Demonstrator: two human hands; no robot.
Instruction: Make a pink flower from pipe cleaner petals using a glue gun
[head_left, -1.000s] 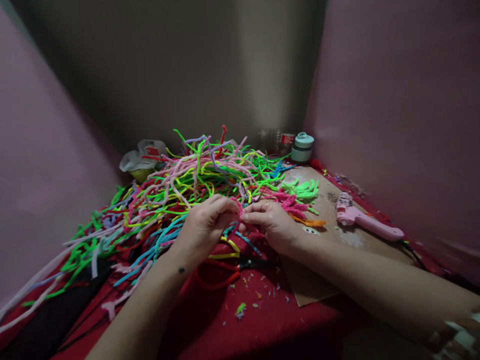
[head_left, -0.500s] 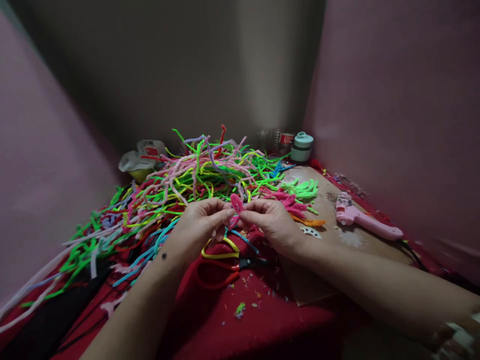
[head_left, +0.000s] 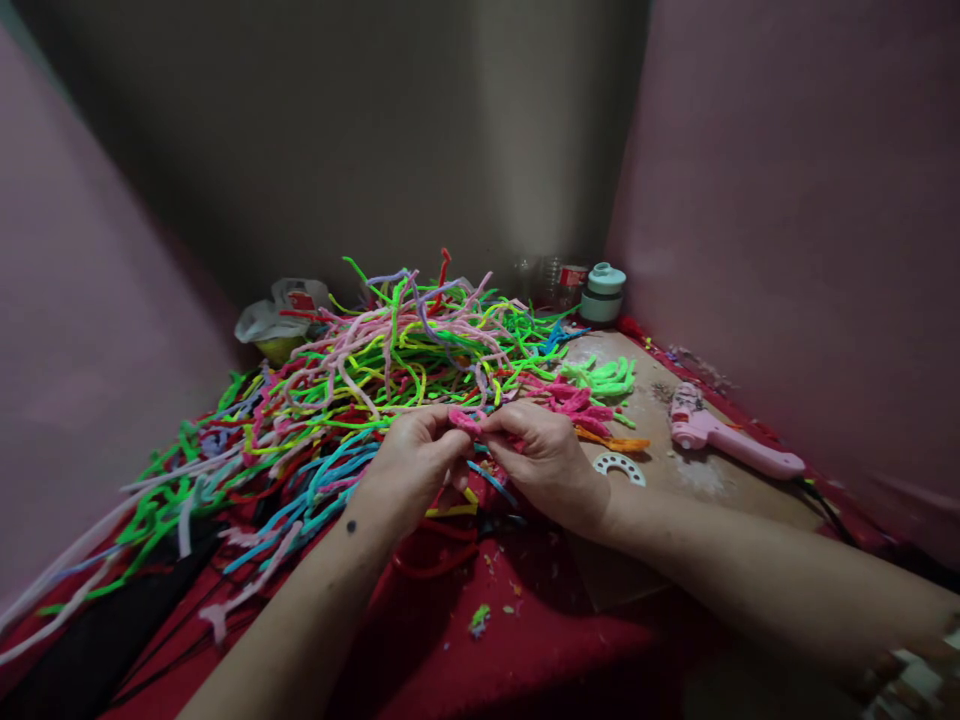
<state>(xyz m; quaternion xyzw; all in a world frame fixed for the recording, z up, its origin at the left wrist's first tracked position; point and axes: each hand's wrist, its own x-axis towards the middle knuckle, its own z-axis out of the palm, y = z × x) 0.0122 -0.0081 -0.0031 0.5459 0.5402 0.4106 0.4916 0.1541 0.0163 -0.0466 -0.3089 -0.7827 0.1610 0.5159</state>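
Observation:
Pinched between both my hands is a small looped piece of pink pipe cleaner [head_left: 466, 421]. My left hand [head_left: 421, 462] grips its left end with thumb and forefinger. On the other side, my right hand [head_left: 545, 458] is closed on the right end, with its fingertips partly hidden. Below the hands lie scissors with red and yellow handles [head_left: 435, 550], their blades covered by my right hand's shadow and wrist. Just beyond my right hand sits a cluster of bent pink pipe-cleaner pieces [head_left: 574, 400].
A big tangled heap of coloured pipe cleaners [head_left: 405, 350] fills the back and left. To the right, a pink glue gun [head_left: 731, 440] rests on a brown board [head_left: 660, 500], near a white ring with holes [head_left: 619, 468]. A pale green jar [head_left: 602, 293] stands behind. Fluff scraps [head_left: 480, 620] dot the red cloth [head_left: 525, 660].
The pink piece has tipped from upright to nearly flat between my fingers. My hands have lowered slightly, and my right hand has turned further over it, covering more of the scissors.

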